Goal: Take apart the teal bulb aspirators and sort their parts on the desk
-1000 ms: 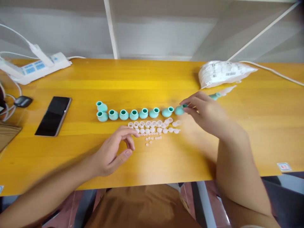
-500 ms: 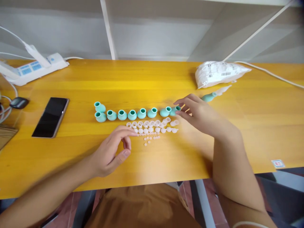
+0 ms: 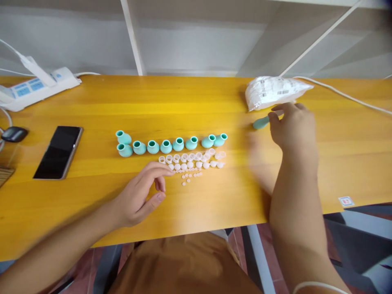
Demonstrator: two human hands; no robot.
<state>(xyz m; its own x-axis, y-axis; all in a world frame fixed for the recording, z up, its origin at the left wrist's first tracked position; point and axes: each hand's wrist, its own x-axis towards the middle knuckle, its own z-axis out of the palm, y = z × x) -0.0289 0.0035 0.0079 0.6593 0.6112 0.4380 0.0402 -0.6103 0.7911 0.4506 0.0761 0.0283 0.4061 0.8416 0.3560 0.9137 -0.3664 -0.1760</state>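
My right hand [image 3: 292, 126] is at a teal squeeze bulb [image 3: 261, 123] lying on its side, thumb and index finger pinched about its pale tip end. The fingers hide most of that tip. My left hand [image 3: 143, 194] rests over the table, loosely curled, thumb apart from the fingers and nothing held. Its index fingertip is beside a row of small white caps [image 3: 184, 166]. Behind them stands a row of clear plastic rings [image 3: 184, 157]. Several open-necked teal bulbs [image 3: 166, 146] form a line farther back. Tiny pale discs [image 3: 183, 176] lie in front of the caps.
A white plastic bag [image 3: 275, 92] lies just beyond my right hand. To the left are a black phone [image 3: 58, 152] and a power strip [image 3: 39, 90] with cables. A small sticker [image 3: 346, 201] is near the front edge at right.
My right hand has left the right end of the bulb row and moved right and back to the lying bulb. My left hand stays nearly still; the view has shifted slightly.
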